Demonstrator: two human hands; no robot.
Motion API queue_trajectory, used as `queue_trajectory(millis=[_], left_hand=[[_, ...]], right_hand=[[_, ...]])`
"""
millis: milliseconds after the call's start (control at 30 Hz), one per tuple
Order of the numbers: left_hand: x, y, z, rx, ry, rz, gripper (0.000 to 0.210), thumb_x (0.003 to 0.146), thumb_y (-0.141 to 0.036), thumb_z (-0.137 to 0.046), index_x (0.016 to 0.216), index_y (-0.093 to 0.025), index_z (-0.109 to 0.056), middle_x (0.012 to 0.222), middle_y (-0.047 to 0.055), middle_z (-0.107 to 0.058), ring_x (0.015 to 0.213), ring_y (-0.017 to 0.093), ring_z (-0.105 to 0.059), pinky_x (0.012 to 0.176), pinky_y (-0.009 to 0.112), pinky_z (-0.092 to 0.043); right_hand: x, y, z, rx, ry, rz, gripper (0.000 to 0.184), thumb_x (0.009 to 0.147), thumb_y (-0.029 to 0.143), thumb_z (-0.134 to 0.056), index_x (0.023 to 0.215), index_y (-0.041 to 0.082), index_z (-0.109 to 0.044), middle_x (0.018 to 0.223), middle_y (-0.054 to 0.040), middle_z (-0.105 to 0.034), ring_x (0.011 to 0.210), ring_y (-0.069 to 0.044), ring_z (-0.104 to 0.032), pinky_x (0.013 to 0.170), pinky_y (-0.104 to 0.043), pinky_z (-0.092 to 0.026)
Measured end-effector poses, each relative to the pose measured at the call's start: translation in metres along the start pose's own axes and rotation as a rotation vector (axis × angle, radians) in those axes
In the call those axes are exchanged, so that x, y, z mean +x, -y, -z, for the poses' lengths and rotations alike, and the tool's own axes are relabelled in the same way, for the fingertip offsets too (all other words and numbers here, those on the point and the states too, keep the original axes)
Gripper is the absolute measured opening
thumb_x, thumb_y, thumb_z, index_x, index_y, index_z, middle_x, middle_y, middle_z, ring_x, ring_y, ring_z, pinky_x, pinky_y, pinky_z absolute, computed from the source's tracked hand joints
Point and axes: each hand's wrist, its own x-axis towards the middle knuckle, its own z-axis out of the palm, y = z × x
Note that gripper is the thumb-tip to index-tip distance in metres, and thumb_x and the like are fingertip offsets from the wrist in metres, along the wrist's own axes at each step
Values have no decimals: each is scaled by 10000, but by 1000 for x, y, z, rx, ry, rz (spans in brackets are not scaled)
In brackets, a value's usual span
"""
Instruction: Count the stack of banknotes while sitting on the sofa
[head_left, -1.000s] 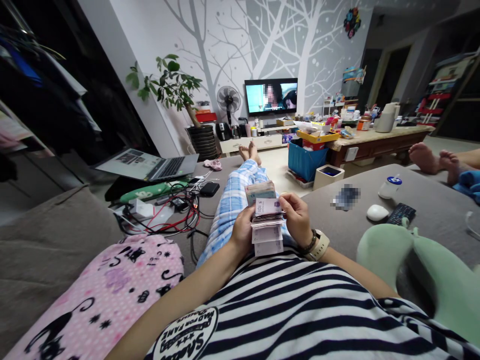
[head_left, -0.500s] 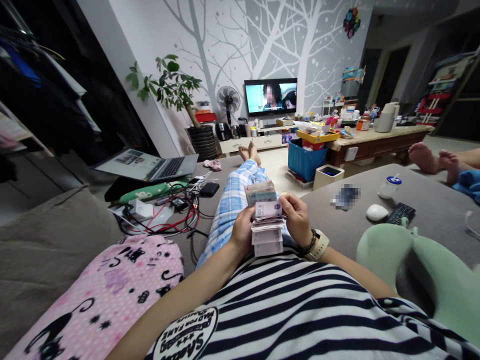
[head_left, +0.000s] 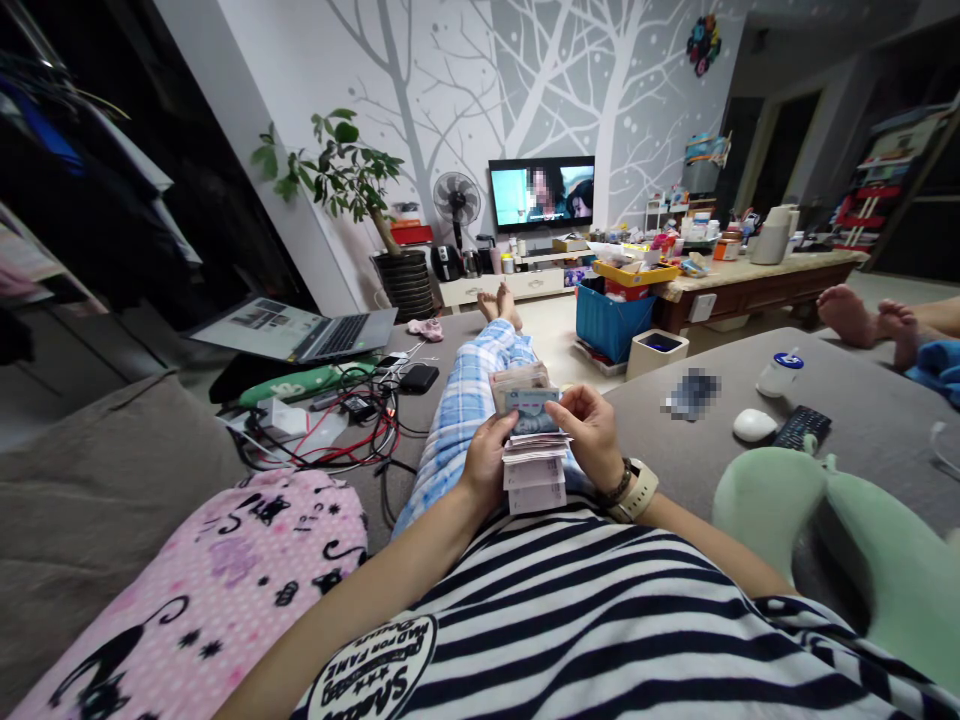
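Note:
I lie on a grey sofa [head_left: 870, 420] with my legs in blue plaid trousers stretched out. Over my lap my left hand [head_left: 484, 462] grips a thick stack of banknotes [head_left: 534, 460] from the left side. My right hand [head_left: 595, 432], with a watch on its wrist, pinches a greenish banknote [head_left: 531, 408] at the top of the stack, folded toward me. The far half of the stack stands up behind that note.
A pink cat-print cushion [head_left: 225, 580] lies at my left, a green plush [head_left: 847, 540] at my right. A mouse [head_left: 754, 425], remote [head_left: 802, 427] and bottle [head_left: 780, 374] rest on the sofa. Tangled cables [head_left: 337, 430] and a laptop [head_left: 300, 330] are to the left. Another person's feet [head_left: 870, 315] show far right.
The purple note on top a second ago has been flipped down onto the near pile. My right fingers now hold a greenish note at the top. Both arms stay where they were.

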Motion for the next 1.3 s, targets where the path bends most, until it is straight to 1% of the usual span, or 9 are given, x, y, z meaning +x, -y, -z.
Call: queue_trajectory(millis=[100, 233, 367, 567, 733, 933, 1100, 1167, 1300], left_hand=[[-1, 1, 1, -17, 37, 30, 329, 565, -327, -833, 831, -154, -747, 819, 53, -785, 856, 257, -725, 788, 321, -522], [-1, 2, 2, -17, 23, 60, 331, 536, -284, -842, 822, -160, -733, 767, 40, -772, 791, 240, -724, 724, 305, -515], [-1, 3, 2, -11, 1, 71, 349, 526, -274, -848, 834, -150, -740, 762, 51, -770, 793, 247, -725, 721, 314, -522], [1, 3, 2, -14, -2, 56, 336, 548, -321, -845, 828, -157, -758, 783, 47, -781, 817, 250, -728, 767, 329, -541], [5, 6, 5, -7, 6, 7, 355, 598, -395, -827, 820, -130, -752, 812, 80, -780, 959, 288, -718, 851, 345, -540], [10, 9, 6, -62, 36, 52, 260, 691, -397, -771, 790, -163, -714, 800, 59, -768, 1040, 299, -697, 877, 357, -546], [6, 5, 2, -63, 56, 61, 202, 739, -366, -716, 809, -177, -721, 807, 59, -769, 999, 289, -700, 830, 355, -558], [5, 4, 1, -43, 55, 44, 197, 738, -359, -706, 812, -177, -722, 789, 57, -764, 963, 287, -704, 807, 355, -560], [5, 3, 1, -52, 59, 86, 162, 717, -337, -678, 761, -184, -710, 714, 46, -741, 893, 284, -712, 760, 346, -564]], right_hand=[[3, -6, 0, 20, -19, -30, 352, 746, 453, -777, 820, 221, -522, 614, 75, -474, 559, -107, -417, 534, -249, -334], [6, -14, 2, 25, -24, -65, 348, 785, 470, -732, 905, 229, -512, 572, 103, -437, 511, -103, -386, 518, -245, -306], [6, -15, 2, 5, -6, -62, 302, 828, 472, -681, 770, 207, -549, 624, 53, -505, 553, -110, -437, 542, -253, -340], [4, -10, 3, -13, 24, -29, 372, 865, 481, -662, 654, 198, -542, 608, 36, -490, 588, -121, -434, 582, -269, -356], [2, -7, 3, -3, 28, 3, 410, 858, 495, -680, 625, 199, -519, 592, 45, -443, 577, -114, -382, 572, -273, -324], [0, -2, 1, 28, 48, 44, 416, 860, 491, -685, 619, 200, -511, 576, 55, -409, 557, -106, -344, 549, -275, -288], [0, -1, 2, 21, 61, 51, 427, 862, 505, -678, 616, 202, -505, 569, 58, -387, 551, -105, -321, 543, -277, -271], [0, 0, 2, 29, 72, 53, 433, 862, 513, -674, 615, 203, -500, 571, 58, -379, 552, -105, -313, 543, -278, -269], [-1, 2, 2, 44, 96, 61, 435, 871, 516, -661, 616, 207, -492, 571, 56, -367, 549, -108, -304, 534, -277, -261]])
